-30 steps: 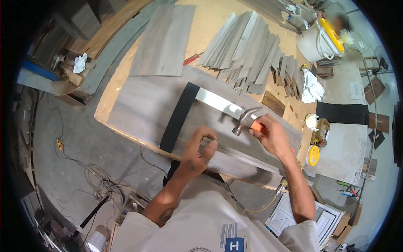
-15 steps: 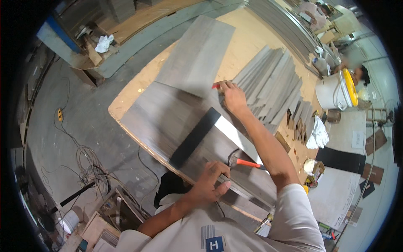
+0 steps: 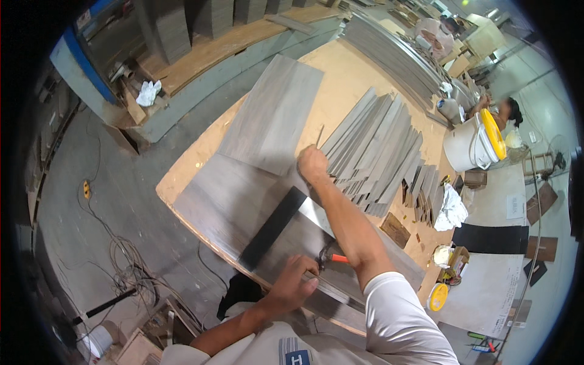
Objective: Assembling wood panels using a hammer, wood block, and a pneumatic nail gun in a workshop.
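Observation:
My right hand [image 3: 312, 163] is closed round a tool with a thin blade [image 3: 320, 136] that sticks up past the fist; its handle is hidden. The fist is over the table, beside the grey wood-grain boards [image 3: 267, 115]. Near the table's front edge my left hand [image 3: 295, 278] has its fingers curled toward the thumb; what lies between them cannot be made out. Just right of it lies a hammer [image 3: 336, 258] with a red handle, partly hidden by my right arm. A black bar [image 3: 272, 229] and a shiny white strip [image 3: 314, 215] rest on the near board.
Many narrow grey strips [image 3: 380, 146] are piled on the right of the tabletop [image 3: 350, 67]. Beyond them stands a white bucket [image 3: 463, 149] with a yellow rim. Cables [image 3: 125, 261] tangle on the floor at left. Two people work at the far right.
My right hand has come nearer and slightly left, and its fingers have closed into a fist with the blade upward. My left hand's fingers have curled in. The view has shifted.

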A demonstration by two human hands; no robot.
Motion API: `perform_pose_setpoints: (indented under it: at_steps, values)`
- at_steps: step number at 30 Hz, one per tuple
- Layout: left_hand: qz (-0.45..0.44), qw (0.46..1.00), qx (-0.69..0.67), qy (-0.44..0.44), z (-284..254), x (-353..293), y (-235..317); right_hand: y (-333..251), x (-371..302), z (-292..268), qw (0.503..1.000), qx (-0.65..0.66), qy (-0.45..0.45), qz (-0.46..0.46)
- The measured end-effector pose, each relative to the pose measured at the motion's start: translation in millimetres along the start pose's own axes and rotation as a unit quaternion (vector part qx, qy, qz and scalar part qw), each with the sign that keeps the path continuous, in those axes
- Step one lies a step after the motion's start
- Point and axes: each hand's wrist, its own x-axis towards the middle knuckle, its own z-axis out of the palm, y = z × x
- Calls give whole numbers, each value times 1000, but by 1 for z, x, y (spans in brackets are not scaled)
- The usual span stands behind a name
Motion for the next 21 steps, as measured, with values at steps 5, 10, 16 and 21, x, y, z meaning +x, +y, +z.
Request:
perform_pose_setpoints:
  at_steps: [5,10,16,21]
  values:
    - [-23,999,18,13,7,-4,-1,3,-1,-27,965,160,-59,200]
    - [-42,998,-21,31,-1,-1,-2,8,-150,-193,738,635,-170,154]
    - [19,991,-102,81,6,13,-18,28,-319,-283,896,310,-316,-24]
    - [-17,987,-140,76,7,10,-7,43,-376,-284,953,227,-202,20]
